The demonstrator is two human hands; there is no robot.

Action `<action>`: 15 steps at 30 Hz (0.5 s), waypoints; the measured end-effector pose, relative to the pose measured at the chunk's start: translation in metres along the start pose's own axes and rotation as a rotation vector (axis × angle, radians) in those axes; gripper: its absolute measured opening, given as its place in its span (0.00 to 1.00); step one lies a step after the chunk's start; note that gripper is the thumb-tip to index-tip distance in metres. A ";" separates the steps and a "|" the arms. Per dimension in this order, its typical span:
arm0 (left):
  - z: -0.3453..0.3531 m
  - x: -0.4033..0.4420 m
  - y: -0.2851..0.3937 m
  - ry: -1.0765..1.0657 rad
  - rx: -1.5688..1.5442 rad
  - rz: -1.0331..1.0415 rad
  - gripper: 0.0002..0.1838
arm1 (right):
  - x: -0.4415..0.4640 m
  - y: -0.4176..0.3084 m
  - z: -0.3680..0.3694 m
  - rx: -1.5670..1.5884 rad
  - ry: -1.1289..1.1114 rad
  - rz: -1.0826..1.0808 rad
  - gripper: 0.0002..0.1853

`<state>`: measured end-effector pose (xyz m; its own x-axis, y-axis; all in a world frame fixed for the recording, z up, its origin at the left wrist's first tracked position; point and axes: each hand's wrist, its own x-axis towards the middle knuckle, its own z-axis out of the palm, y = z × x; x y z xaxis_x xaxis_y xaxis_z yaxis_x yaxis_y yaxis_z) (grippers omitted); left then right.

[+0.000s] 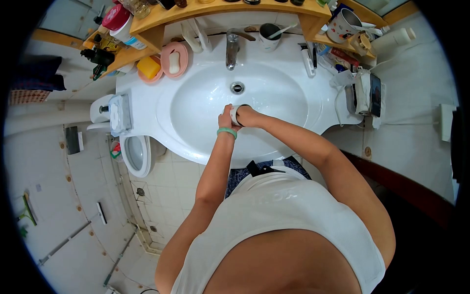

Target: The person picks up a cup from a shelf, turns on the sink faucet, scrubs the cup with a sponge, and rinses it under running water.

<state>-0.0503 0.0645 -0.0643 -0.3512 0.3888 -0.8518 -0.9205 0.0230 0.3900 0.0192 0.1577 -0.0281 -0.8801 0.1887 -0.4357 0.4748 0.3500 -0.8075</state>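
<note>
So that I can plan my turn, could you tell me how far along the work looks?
Done: nothing shows as clearly finished. In hand: the left hand and right hand meet over the basin at a small pale thing, too unclear to name. Remaining: cannot be told; no stream shows under the tap, and the white soap rests on its pink dish.

Home bathroom, washbasin area

One white oval washbasin (196, 105) with single metal faucet (231, 49). One toilet (137, 156), lid raised, beside it. Two pink soap dishes (181, 68). One cup (269, 41) holding a toothbrush (284, 31). Wooden shelf (215, 8) crowded with bottles and jars. Tiled floor (181, 183), pale; floor drain (140, 191). Squeegee (101, 213) against the wall.
</note>
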 end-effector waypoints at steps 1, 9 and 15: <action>0.000 0.002 0.001 -0.009 0.004 0.002 0.22 | -0.002 -0.005 -0.001 0.253 0.036 0.138 0.11; -0.005 -0.003 0.018 -0.112 -0.101 -0.100 0.25 | -0.014 -0.027 -0.020 0.345 0.080 0.140 0.14; 0.001 -0.008 0.021 -0.099 -0.064 -0.187 0.21 | -0.019 -0.022 -0.033 -0.669 -0.007 -0.510 0.09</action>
<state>-0.0668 0.0631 -0.0490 -0.1576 0.4717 -0.8676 -0.9782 0.0458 0.2025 0.0261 0.1770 0.0111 -0.9858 -0.1450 -0.0853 -0.0834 0.8615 -0.5009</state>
